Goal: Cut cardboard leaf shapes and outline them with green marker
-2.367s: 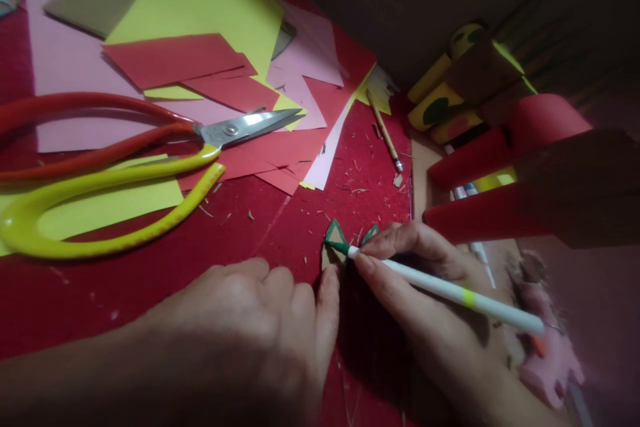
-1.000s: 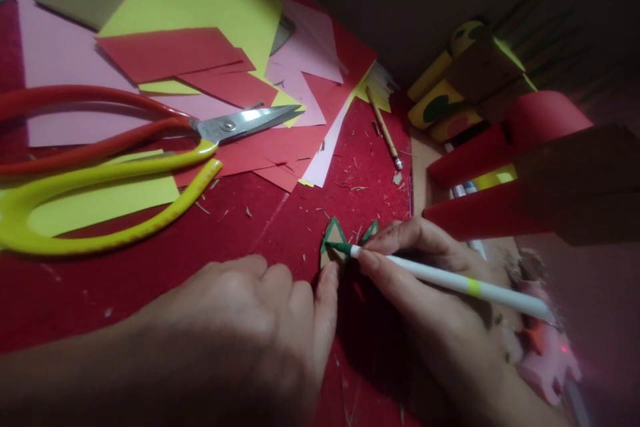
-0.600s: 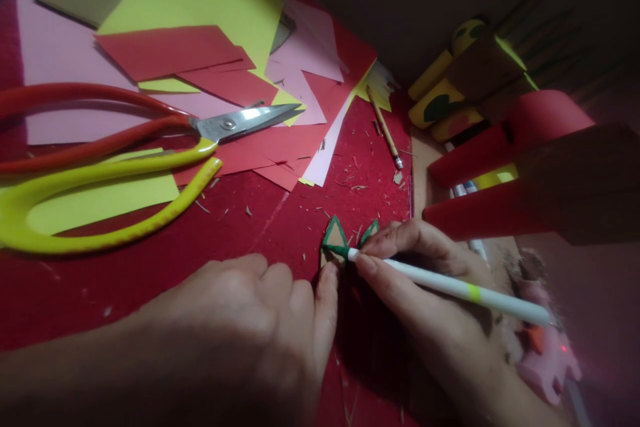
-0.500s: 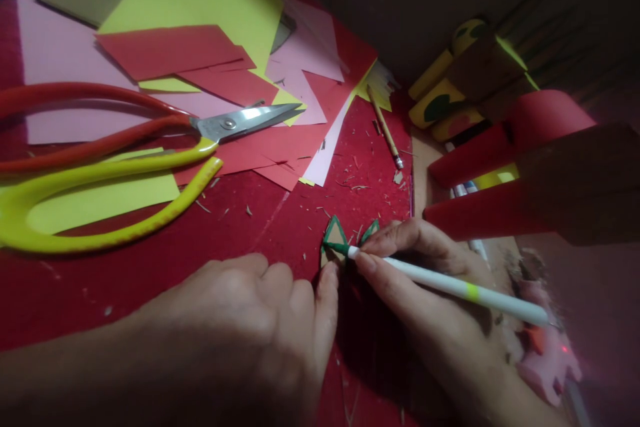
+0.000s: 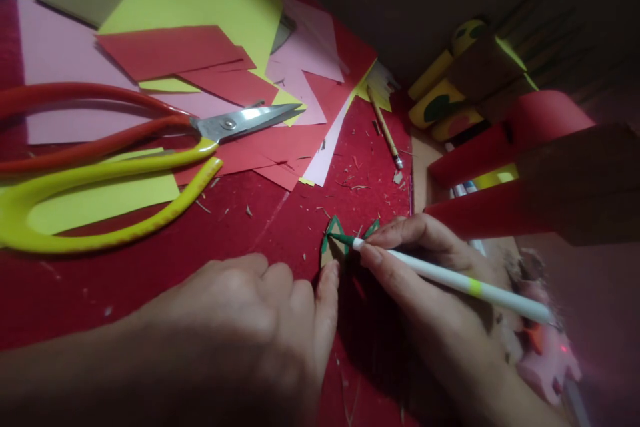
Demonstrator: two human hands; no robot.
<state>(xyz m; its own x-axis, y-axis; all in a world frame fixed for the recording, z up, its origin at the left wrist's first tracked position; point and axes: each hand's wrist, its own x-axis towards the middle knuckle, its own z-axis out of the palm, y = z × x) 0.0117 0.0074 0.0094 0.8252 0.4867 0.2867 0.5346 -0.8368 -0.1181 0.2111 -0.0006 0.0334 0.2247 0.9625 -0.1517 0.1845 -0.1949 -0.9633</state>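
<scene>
A small pointed cardboard piece (image 5: 333,253) with green edges lies on the red tabletop (image 5: 280,220). My left hand (image 5: 260,320) is curled beside it, its thumb pressing the lower end down. A green felt-tip pen (image 5: 435,273) with a white barrel and a yellow-green band is gripped in my right hand (image 5: 420,260). The pen's green tip touches the cardboard piece near its upper left edge. Just right of it, a second green-edged piece (image 5: 373,228) is partly hidden behind my right fingers.
Large scissors (image 5: 235,123) with red and yellow handles lie at left, over red, pink and yellow paper (image 5: 200,0). A short pencil (image 5: 385,127) lies among scraps. Red paper tubes (image 5: 475,207) on cardboard and a pink figure (image 5: 550,360) stand at right.
The pen tip has moved slightly up and right along the cardboard piece, and my right hand has shifted a little with it. My left hand stays in place.
</scene>
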